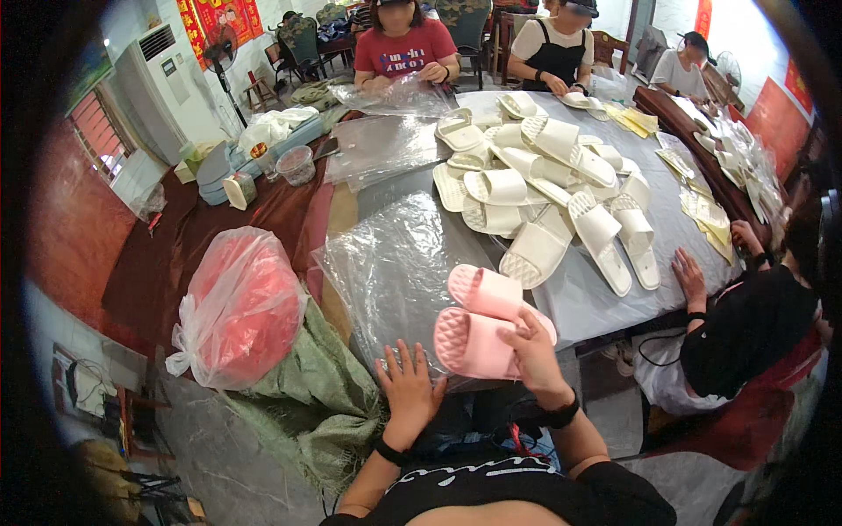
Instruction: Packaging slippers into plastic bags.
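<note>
A pair of pink slide slippers (pixel 478 344) is gripped in my right hand (pixel 537 355), its thumb and fingers closed around their near side. The two slippers lie side by side with their patterned toe ends pointing left, above the near edge of the table. Fingers spread, my left hand (pixel 410 390) rests flat on the near edge of a stack of clear plastic bags (pixel 395 263). Beyond the pink pair, a large heap of cream-white slippers (pixel 526 167) covers the middle of the table.
A tied clear bag of pink things (pixel 246 302) sits left, beside a green woven sack (pixel 324 394). More clear bags (pixel 386 145) lie farther back. Co-workers sit at the far side and right; one person's hand (pixel 688 279) rests on the right edge near yellowish packets (pixel 706 219).
</note>
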`<state>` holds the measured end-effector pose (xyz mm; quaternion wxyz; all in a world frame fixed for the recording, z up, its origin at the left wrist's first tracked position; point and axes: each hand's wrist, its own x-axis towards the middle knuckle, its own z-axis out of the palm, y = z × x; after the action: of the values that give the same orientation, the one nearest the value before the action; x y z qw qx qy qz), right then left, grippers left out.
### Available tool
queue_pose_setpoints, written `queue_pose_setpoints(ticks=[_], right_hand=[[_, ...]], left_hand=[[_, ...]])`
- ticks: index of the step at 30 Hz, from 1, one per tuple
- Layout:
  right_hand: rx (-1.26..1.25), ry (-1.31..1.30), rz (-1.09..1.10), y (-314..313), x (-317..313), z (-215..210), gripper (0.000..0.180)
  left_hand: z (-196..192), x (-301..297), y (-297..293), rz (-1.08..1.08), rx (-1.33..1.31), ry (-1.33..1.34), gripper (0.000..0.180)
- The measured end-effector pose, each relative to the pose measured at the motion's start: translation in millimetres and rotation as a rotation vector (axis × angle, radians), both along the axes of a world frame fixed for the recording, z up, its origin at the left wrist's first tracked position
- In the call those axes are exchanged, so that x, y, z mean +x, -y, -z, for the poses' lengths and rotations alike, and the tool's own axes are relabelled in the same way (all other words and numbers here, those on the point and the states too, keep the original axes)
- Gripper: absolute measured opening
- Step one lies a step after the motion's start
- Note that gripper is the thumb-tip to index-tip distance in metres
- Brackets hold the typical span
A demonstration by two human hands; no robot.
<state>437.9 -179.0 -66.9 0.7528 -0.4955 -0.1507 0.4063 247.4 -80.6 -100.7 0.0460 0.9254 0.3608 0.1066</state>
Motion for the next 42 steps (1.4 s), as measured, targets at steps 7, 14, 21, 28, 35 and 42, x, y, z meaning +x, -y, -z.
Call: queue_pose_setpoints(ticks=[7, 14, 21, 28, 35, 42], right_hand=[[-0.035, 0.038, -0.106, -23.7, -4.2, 28.1, 0.059], [0.111, -0.233, -0.098, -8.1, 5.9, 21.7, 0.036], [-0.055, -0.011, -0.082, 58.4, 6.3, -33.4, 0.027], [-0.223, -0.054, -0.158, 82.5, 3.0, -52.8, 0.023], [-0.252, 0.115, -0.07, 65.0, -6.8, -17.7, 0.023], [-0.06, -0.288, 0.005, 44.2, -31.2, -1.5, 0.033]], left_hand=[[-2.1, -1.4, -1.4, 0.137, -0.06, 0.05, 0.057], [5.4, -2.5, 0.5, 0.132, -0.033, 0.048, 0.046], [-3.0, 9.3, -7.3, 0.034, 0.097, 0.088, 0.043], [-30.4, 14.2, -17.2, -0.119, -0.341, 0.368, 0.039], [-30.8, 12.9, -9.2, -0.046, -0.184, 0.458, 0.042], [-49.3, 6.7, 6.4, 0.151, -0.093, 0.383, 0.044]])
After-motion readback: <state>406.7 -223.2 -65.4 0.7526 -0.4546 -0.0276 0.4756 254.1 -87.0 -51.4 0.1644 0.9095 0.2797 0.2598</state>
